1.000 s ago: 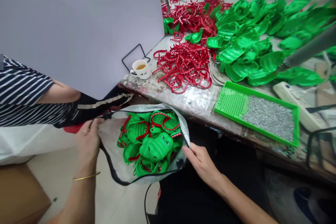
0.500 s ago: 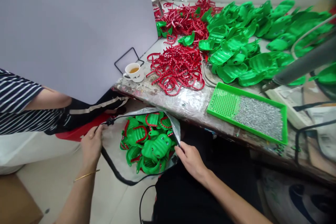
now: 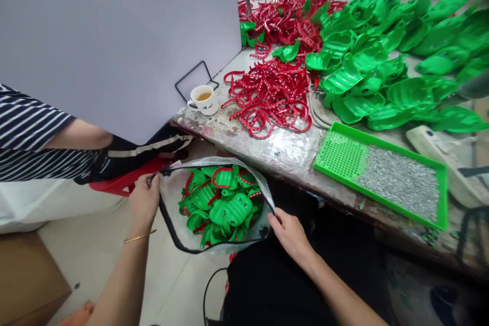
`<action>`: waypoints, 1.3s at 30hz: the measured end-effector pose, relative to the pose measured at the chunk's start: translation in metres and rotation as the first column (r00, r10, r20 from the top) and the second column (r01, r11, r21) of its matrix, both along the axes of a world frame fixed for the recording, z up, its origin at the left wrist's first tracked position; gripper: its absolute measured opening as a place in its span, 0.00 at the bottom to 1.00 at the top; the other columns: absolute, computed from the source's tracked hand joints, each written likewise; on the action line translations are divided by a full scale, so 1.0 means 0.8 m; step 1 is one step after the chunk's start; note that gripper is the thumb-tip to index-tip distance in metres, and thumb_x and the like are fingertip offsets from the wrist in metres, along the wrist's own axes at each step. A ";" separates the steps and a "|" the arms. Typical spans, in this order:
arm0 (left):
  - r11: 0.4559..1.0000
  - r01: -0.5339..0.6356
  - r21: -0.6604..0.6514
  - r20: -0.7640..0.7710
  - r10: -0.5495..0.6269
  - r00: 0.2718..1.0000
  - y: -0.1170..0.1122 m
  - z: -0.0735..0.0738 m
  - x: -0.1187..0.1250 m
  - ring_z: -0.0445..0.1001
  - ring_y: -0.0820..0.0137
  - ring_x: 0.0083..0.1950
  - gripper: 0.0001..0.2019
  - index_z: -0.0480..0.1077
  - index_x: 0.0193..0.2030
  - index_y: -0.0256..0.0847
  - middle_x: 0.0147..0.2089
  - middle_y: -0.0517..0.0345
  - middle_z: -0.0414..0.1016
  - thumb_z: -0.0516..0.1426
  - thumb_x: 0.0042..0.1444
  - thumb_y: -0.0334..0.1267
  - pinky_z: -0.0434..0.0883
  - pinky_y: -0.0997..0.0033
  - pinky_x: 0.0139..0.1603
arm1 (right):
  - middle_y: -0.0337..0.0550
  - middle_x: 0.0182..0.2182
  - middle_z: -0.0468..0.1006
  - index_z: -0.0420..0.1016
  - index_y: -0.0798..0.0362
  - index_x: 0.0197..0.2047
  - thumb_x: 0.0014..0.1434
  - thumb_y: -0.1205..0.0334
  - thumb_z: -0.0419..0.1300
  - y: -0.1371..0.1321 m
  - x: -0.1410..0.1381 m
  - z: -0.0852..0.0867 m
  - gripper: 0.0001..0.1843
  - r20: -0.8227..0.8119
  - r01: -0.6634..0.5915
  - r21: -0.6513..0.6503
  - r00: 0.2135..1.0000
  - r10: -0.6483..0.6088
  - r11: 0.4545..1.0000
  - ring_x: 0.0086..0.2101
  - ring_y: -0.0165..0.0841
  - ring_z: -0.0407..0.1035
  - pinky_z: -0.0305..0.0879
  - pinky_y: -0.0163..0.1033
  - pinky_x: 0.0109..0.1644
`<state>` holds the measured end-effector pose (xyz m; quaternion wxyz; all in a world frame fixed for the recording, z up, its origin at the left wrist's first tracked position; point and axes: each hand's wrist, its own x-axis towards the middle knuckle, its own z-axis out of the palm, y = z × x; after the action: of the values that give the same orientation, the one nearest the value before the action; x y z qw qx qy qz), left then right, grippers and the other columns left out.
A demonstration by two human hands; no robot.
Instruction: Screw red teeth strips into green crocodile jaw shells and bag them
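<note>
A translucent whitish bag [image 3: 168,197] with a black-edged mouth hangs between my hands. My left hand [image 3: 144,198], a thin bangle on its wrist, is closed on the left side of the rim. At the opposite side, my right hand [image 3: 290,235] pinches the rim between thumb and fingers. Inside the bag lies a heap of green plastic animal-head parts [image 3: 234,209], several with red toothed strips fitted along their edges. The undersides of my fingers and the bag's bottom are hidden.
A workbench [image 3: 284,150] carries red toothed strips [image 3: 271,94], green plastic shells [image 3: 367,74], a teacup [image 3: 204,100] and a green tray [image 3: 338,175] of small metal pieces. A large grey panel [image 3: 122,41] partly hides a person in a striped sleeve [image 3: 34,125]. A cardboard box [image 3: 30,280] stands lower left.
The view has shifted, so bench items appear farther right. Both hands still grip the bag's rim, and its mouth now looks stretched slightly wider and flatter.
</note>
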<state>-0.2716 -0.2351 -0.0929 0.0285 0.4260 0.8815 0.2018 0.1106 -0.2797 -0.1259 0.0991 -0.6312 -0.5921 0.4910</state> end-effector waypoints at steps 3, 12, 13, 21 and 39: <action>0.981 0.195 0.016 -0.152 -0.190 0.970 0.001 0.015 0.052 0.66 0.53 0.55 0.26 0.65 0.55 0.39 0.49 0.45 0.70 0.51 0.54 0.53 0.61 0.53 0.58 | 0.37 0.21 0.68 0.70 0.51 0.31 0.61 0.50 0.46 -0.002 0.000 0.000 0.18 -0.006 0.003 0.000 1.000 -0.003 1.000 0.25 0.31 0.64 0.51 0.32 0.30; 0.460 0.776 -0.431 0.373 -0.692 0.618 0.017 -0.083 0.222 0.36 0.43 0.71 0.48 0.36 0.70 0.51 0.72 0.37 0.40 0.55 0.49 0.62 0.55 0.36 0.59 | 0.35 0.20 0.65 0.65 0.51 0.29 0.62 0.48 0.45 -0.004 0.004 -0.008 0.19 -0.041 0.006 0.034 0.999 -0.005 0.999 0.23 0.28 0.60 0.49 0.32 0.28; 0.467 0.768 -0.439 0.359 -0.692 0.626 0.026 -0.088 0.220 0.36 0.43 0.71 0.48 0.36 0.70 0.52 0.72 0.37 0.39 0.55 0.48 0.63 0.54 0.35 0.59 | 0.34 0.20 0.64 0.65 0.51 0.29 0.62 0.48 0.44 -0.003 0.004 -0.007 0.19 -0.040 0.008 0.040 0.999 -0.006 0.999 0.23 0.28 0.60 0.49 0.32 0.28; 0.507 0.693 -0.513 0.293 -0.656 0.696 0.057 -0.082 0.186 0.43 0.45 0.71 0.45 0.45 0.69 0.52 0.71 0.41 0.45 0.50 0.47 0.69 0.45 0.26 0.58 | 0.35 0.21 0.66 0.61 0.51 0.26 0.61 0.51 0.46 0.009 0.022 0.000 0.17 0.073 -0.004 0.048 0.997 0.000 0.999 0.23 0.28 0.59 0.44 0.34 0.28; 0.334 0.918 0.215 0.367 -0.899 0.241 0.120 0.097 0.307 0.74 0.68 0.42 0.19 0.70 0.51 0.41 0.43 0.54 0.77 0.55 0.57 0.48 0.68 0.71 0.44 | 0.33 0.25 0.72 0.70 0.49 0.36 0.63 0.54 0.49 -0.028 0.086 0.082 0.12 -0.144 0.003 0.183 0.989 0.024 0.983 0.27 0.27 0.66 0.54 0.32 0.33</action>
<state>-0.0256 -0.1393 -0.0150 0.3392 0.7995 0.4466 0.2150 0.1792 -0.3018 -0.0605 0.1970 -0.5788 -0.6294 0.4797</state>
